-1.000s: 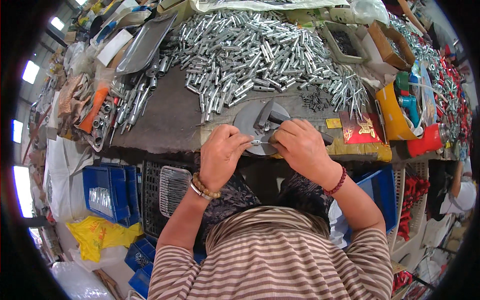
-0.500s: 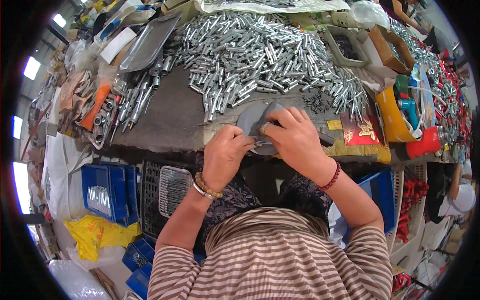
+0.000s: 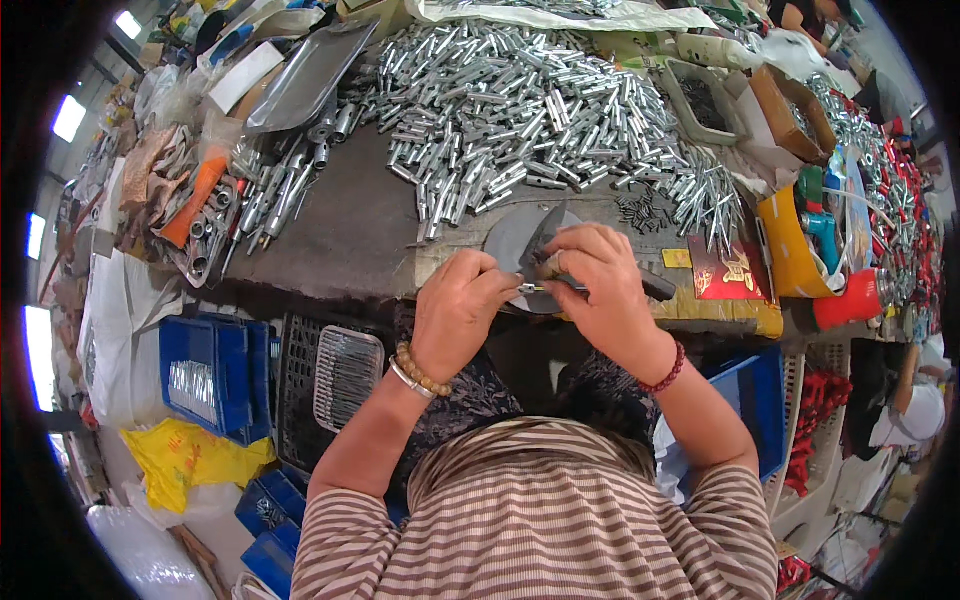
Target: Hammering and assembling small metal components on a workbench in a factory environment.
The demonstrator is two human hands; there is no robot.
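Note:
Both my hands meet over a grey round plate [image 3: 503, 242] at the near edge of the bench. My left hand [image 3: 460, 308] is closed, its thumb and fingers pinching a small silver metal piece [image 3: 529, 288] that lies between the hands. My right hand [image 3: 608, 290] is curled around a dark tool, whose pointed grey head [image 3: 546, 228] rises over the plate and whose dark handle [image 3: 655, 286] sticks out to the right. Its thumb is close to the silver piece; the fingers partly hide where they touch. Beyond the plate lies a big heap of silver metal tubes [image 3: 520, 110].
Small black pins [image 3: 645, 212] and thin silver pointed rods [image 3: 710, 205] lie right of the plate. A red card [image 3: 725, 270] and a yellow container [image 3: 790, 240] are farther right. Tools and a metal tray [image 3: 310, 80] crowd the left. Blue bins [image 3: 205, 370] stand below the bench.
The whole view has shifted slightly. My right thumb has come down nearer the silver piece, and more of that piece now shows between the hands.

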